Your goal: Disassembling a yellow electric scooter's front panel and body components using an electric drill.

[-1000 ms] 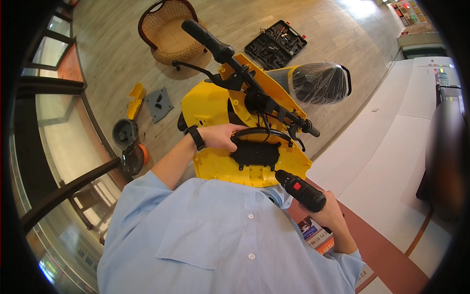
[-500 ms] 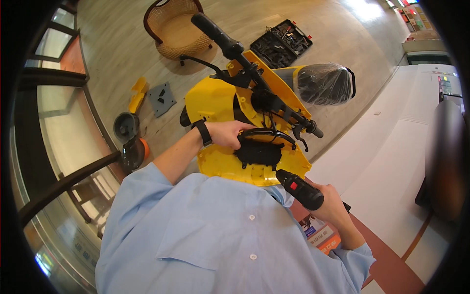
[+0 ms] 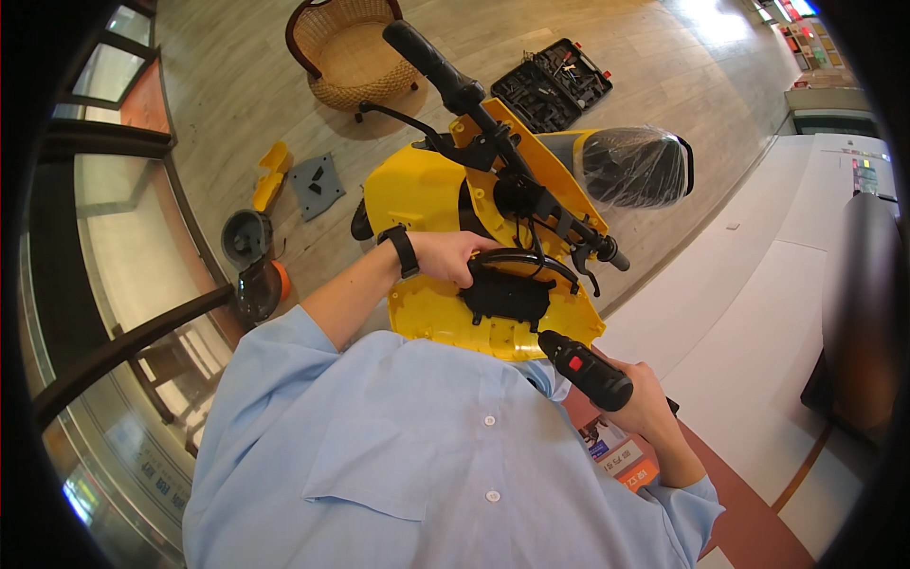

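"Yellow panel: state its location from where you stand."

"Between the person's light blue shirt and the scooter's handlebar, hollow side up. A black plate sits on it, with a black curved strip along the upper side."

"Left hand?"

"Arm extended forward and inward, wrist nearly straight, black watch on it. Grip: closed on the panel's upper-left edge, beside the strip's end; thumb toward the plate, fingertips hidden."

"Right hand?"

"Elbow bent outward, forearm angled up and inward. Grip: wrapped around the handle of a black power drill. Its nose points up-left, at the plate's lower right tab. Whether it touches, I cannot tell."

"Surroundings?"

"Beyond the handlebar: the plastic-wrapped seat, then an open tool case on the floor. Wicker chair to its left; grey plate nearer, beside a small yellow part."
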Available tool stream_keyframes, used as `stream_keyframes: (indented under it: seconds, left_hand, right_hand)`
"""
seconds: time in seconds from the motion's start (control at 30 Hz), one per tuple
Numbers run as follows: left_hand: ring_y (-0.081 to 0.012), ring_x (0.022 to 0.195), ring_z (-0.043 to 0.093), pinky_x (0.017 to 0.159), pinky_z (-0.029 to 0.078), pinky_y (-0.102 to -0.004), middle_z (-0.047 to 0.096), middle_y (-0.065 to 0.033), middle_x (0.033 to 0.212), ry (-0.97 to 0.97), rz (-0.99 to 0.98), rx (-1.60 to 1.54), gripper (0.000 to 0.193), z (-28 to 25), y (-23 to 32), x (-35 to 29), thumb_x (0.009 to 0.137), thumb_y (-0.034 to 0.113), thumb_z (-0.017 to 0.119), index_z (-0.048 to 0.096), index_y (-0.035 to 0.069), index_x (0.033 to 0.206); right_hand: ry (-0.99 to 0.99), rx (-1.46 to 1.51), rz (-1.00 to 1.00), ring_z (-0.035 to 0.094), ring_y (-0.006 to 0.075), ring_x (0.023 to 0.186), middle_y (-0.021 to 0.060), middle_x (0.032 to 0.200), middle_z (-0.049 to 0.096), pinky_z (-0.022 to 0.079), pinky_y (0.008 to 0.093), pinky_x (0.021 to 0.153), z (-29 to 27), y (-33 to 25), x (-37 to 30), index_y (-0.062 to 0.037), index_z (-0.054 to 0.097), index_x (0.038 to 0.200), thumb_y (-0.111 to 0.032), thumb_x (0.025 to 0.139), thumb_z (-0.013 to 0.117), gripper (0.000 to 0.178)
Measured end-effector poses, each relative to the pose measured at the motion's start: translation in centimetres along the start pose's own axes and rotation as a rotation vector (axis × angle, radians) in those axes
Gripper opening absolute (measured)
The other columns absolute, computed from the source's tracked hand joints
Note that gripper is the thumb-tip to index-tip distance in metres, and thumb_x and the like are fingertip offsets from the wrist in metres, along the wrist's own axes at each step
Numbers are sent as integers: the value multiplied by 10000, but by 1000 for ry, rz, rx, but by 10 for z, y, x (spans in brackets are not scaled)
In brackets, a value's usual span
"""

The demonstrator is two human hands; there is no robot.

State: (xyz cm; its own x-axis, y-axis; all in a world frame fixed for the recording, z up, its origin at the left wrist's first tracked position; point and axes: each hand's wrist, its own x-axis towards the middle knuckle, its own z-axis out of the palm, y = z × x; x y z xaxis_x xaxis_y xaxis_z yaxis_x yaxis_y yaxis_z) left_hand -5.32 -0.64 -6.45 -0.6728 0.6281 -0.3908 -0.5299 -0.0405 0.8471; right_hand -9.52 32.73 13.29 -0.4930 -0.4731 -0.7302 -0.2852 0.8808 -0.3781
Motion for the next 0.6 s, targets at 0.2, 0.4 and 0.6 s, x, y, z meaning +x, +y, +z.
stream_keyframes:
  seconds: [0.2, 0.4, 0.6]
  left_hand:
    - [-123, 1076, 557, 967, 453, -255, 616, -65, 1234, 4, 25, 24, 779, -1, 2, 1, 645, -77, 561, 452, -18, 1414]
    - [-116, 1028, 566, 922, 472, -248, 636, -63, 1180, -5, 46, 20, 747, -1, 11, -2, 658, -57, 571, 466, -26, 1397]
    - [-113, 991, 576, 881, 488, -241, 643, -64, 1162, 7, -9, 78, 728, -2, 18, -1, 671, -51, 570, 471, -25, 1392]
  right_hand:
    - [35, 32, 13, 636, 359, 652, 165, 684, 646, 526, 396, 646, 0, -5, -1, -49, 679, 897, -138, 706, 697, 212]
    - [23, 19, 36, 639, 359, 657, 166, 691, 650, 523, 399, 652, 0, -4, -2, -56, 680, 895, -139, 706, 697, 207]
    - [45, 46, 34, 642, 353, 656, 164, 679, 646, 522, 395, 650, 2, 5, -8, -63, 684, 903, -121, 684, 705, 228]
